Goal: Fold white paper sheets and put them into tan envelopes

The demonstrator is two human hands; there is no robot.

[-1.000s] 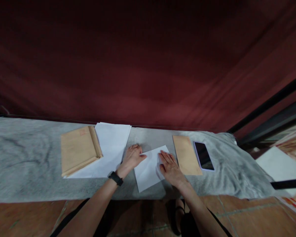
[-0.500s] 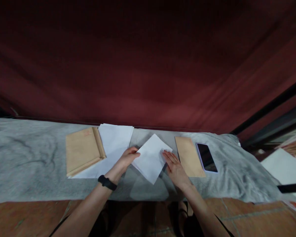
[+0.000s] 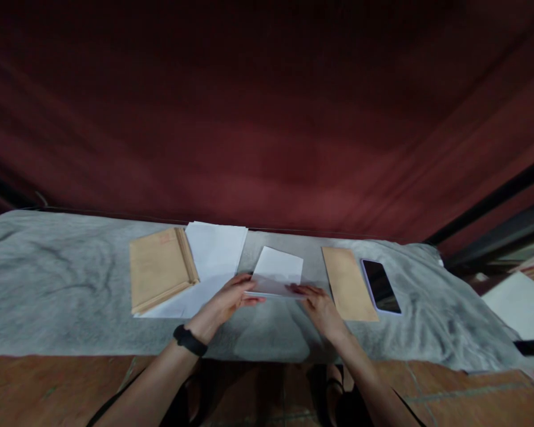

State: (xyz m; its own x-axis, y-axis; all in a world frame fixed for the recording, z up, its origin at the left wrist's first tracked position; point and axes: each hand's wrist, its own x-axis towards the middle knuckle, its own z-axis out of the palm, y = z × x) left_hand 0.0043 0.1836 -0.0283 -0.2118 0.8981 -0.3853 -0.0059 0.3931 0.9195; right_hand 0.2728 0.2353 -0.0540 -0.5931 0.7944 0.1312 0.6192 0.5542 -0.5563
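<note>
A folded sheet of white paper [image 3: 277, 268] is held between my two hands over the middle of the grey cloth. Its near edge is raised toward me and looks partly smeared by motion. My left hand [image 3: 232, 298] grips the left end of that edge, thumb above and fingers below. At the right end, my right hand [image 3: 315, 301] closes its fingers on the paper. Just to the left lie white sheets [image 3: 216, 249], partly under a stack of brown envelopes [image 3: 160, 267]. A single brown envelope [image 3: 349, 284] lies flat to the right of my right hand.
A phone [image 3: 381, 286] lies beyond the single envelope on the right. The grey cloth [image 3: 71, 284] covers the long narrow surface. Behind it hangs a dark red fabric [image 3: 267, 148]. A black bar [image 3: 493, 198] slants at the right, and tiled floor [image 3: 62, 385] shows below.
The white paper has turned from a diamond position to nearly square with me, its near edge now lifted. Both hands have shifted to that edge, and my right fingers have curled around it.
</note>
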